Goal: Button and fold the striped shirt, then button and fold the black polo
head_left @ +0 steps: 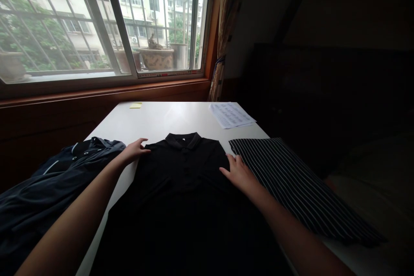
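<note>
A black polo shirt [183, 181] lies spread face up, its collar [183, 141] toward the far side and its lower part running out of view at the bottom. At its left shoulder is my left hand [135, 150], thumb and forefinger apart beside the edge of the cloth. My right hand [237, 170] rests on the right shoulder edge, with the thumb spread away from the fingers over the fabric. Neither hand shows cloth gripped between its fingers. The dark lower part of the shirt shows little detail.
A white table [174, 116] carries everything. Dark clothes [74, 172] are heaped at left; a striped dark cloth [291, 181] lies flat at right. Printed sheets [231, 114] and a yellow sticky note [136, 105] sit along the far edge, below a barred window [106, 21].
</note>
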### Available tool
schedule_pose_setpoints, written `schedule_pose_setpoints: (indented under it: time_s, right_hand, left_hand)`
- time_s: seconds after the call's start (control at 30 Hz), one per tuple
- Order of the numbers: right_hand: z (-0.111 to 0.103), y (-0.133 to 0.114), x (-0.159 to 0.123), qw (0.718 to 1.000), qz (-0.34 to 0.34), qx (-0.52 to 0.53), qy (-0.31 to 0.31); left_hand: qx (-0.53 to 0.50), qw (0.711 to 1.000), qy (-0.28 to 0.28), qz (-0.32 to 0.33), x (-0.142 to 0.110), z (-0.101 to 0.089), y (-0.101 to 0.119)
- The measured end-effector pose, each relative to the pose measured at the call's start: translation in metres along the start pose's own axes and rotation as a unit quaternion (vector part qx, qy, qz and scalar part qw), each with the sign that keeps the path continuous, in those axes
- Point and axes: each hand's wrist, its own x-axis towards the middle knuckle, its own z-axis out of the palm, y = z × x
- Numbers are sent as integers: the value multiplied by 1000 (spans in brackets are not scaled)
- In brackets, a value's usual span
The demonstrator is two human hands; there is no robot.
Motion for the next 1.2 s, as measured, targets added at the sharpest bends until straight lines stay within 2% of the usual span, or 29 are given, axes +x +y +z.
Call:
schedule_pose_setpoints:
  time_s: [0.1,0.17,0.3,0.5,0.63,0.73,0.87,0.93,1.0,1.07,1.13,1.2]
  right_hand:
    - [-9,17,-5,992,-1,86,-90]
    - [-9,25,-4,985,-6,133,-109]
    - [-2,25,10,980,-13,182,-74]
    - [-5,-4,49,982,-32,183,-40]
    - [-15,-20,68,984,-32,176,-16]
    - [-22,-21,72,984,-31,176,-12]
    - [-30,-3,58,985,-21,173,-16]
    - [-33,13,42,978,-17,202,-59]
    - [-37,29,21,947,-9,278,-160]
    - [-41,43,-6,900,7,351,-258]
    - [-44,55,-34,868,18,390,-306]
    - [-45,63,-63,847,7,420,-324]
  left_hand:
    - [-41,999,-8,-9,-6,-5,-8]
    - [-56,998,-3,-15,-6,-7,-12]
    - [-55,998,23,-28,0,-16,-20]
    - [-21,994,84,-67,4,-32,-33]
    - [2,987,138,-79,0,-30,-31]
    - [-2,986,148,-70,-11,-25,-25]
    - [-35,989,135,-50,-48,-20,-25]
    - [-93,989,95,-57,-77,-20,-29]
    - [-141,985,57,-75,-110,-20,-33]
    - [-150,986,21,-72,-145,-22,-34]
    - [-140,987,-20,-70,-181,-24,-32]
    - [-139,985,-53,-92,-213,-24,-28]
